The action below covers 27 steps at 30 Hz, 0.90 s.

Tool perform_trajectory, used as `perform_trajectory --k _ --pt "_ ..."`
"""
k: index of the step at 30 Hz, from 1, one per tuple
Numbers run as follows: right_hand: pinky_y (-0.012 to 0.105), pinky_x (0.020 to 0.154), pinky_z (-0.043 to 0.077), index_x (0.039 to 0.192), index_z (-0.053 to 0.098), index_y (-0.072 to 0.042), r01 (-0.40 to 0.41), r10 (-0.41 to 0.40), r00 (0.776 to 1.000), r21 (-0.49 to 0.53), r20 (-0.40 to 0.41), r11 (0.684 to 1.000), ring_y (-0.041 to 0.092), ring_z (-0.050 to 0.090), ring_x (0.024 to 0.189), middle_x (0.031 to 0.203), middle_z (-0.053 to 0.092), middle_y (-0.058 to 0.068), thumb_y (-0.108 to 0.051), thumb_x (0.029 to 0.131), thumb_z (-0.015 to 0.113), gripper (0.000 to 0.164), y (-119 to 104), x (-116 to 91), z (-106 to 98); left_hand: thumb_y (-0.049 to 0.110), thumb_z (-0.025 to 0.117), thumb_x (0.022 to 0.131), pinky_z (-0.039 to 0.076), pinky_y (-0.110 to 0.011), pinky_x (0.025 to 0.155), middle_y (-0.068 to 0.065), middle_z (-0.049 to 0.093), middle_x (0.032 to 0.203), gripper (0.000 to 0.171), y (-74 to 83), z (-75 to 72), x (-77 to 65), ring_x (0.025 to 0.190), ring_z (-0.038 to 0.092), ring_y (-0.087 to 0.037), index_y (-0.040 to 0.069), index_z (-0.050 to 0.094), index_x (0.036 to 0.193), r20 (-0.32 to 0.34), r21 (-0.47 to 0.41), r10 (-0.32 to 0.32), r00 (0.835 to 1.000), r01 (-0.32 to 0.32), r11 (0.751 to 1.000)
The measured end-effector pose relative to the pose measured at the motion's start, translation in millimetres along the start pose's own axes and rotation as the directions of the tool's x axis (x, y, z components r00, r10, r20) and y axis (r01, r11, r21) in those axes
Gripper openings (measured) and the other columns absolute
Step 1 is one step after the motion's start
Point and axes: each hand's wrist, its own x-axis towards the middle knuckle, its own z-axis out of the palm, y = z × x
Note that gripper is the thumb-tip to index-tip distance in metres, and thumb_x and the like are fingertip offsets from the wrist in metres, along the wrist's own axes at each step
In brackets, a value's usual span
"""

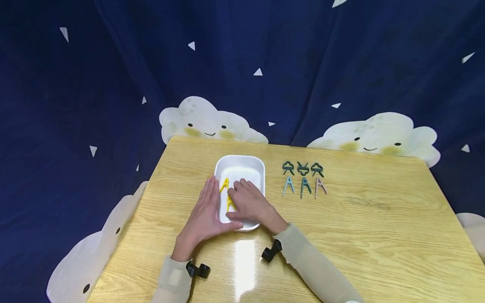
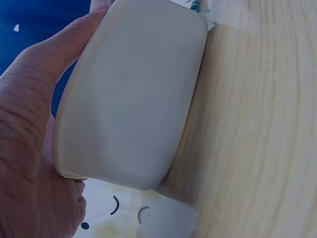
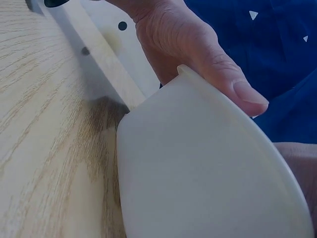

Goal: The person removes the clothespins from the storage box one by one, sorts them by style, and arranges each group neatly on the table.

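Note:
A white tray (image 1: 259,168) stands on the table, with yellow clothespins (image 1: 225,183) lying in it. My left hand (image 1: 203,219) rests against the tray's near left corner. Its fingers lie straight along the left side and its thumb along the near rim. Over the tray reaches my right hand (image 1: 250,203), fingers bent down inside. The index finger meets the top of the lower yellow clothespin (image 1: 230,204); the palm hides what is beneath. In the right wrist view the thumb (image 3: 242,91) stretches above the rim, while the tray wall hides the fingertips.
Right of the tray, a light blue clothespin (image 1: 288,185), a teal one (image 1: 305,187) and a pink one (image 1: 320,187) lie in a row. Behind them are three dark green clips (image 1: 303,168). A dark blue curtain (image 1: 295,75) with cloud pictures hangs beyond the wooden table (image 1: 379,219).

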Motion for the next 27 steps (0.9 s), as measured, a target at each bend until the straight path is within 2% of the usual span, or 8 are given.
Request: perform_trajectory --k 8,15,20,27 --pt "0.038 0.090 0.049 0.114 0.070 -0.010 -0.013 0.013 1.000 0.003 -0.012 1.000 0.023 0.049 0.098 0.107 0.061 0.004 -0.066 0.081 0.077 0.066 -2 1 -1 0.094 0.065 0.069 0.007 -0.044 0.132 -0.011 -0.014 0.174 0.150 -0.4 0.1 -1.4 0.162 -0.007 -0.027 -0.002 0.000 0.165 -0.005 0.001 -0.006 1.000 0.006 1.000" --pt "0.037 0.087 0.047 0.112 0.069 -0.012 -0.030 0.031 0.999 0.010 -0.044 0.999 0.022 0.048 0.096 0.103 0.060 0.002 -0.068 0.080 0.077 0.065 1 -5 -5 0.093 0.066 0.069 0.009 -0.046 0.132 -0.013 -0.013 0.174 0.150 1.3 0.0 -0.4 0.162 -0.001 -0.034 -0.003 0.001 0.165 -0.024 -0.011 0.016 1.000 -0.017 1.000" --pt "0.037 0.087 0.047 0.111 0.069 -0.012 -0.036 0.039 0.995 0.038 -0.092 0.999 0.021 0.048 0.093 0.099 0.059 0.001 -0.067 0.082 0.076 0.062 2 -8 -10 0.092 0.067 0.069 0.008 -0.045 0.132 -0.013 -0.013 0.174 0.151 2.1 0.0 -0.2 0.162 -0.004 -0.031 -0.004 0.001 0.165 -0.021 -0.019 0.014 1.000 -0.014 1.000" --pt "0.038 0.090 0.049 0.120 0.071 -0.009 -0.069 0.079 0.982 0.065 -0.171 0.995 0.023 0.055 0.094 0.103 0.066 0.004 -0.062 0.081 0.078 0.066 5 -13 -14 0.094 0.064 0.069 0.006 -0.041 0.132 -0.013 -0.013 0.173 0.150 1.8 -0.6 -0.6 0.161 -0.010 -0.025 -0.004 0.000 0.164 -0.003 0.001 -0.005 1.000 0.005 1.000"
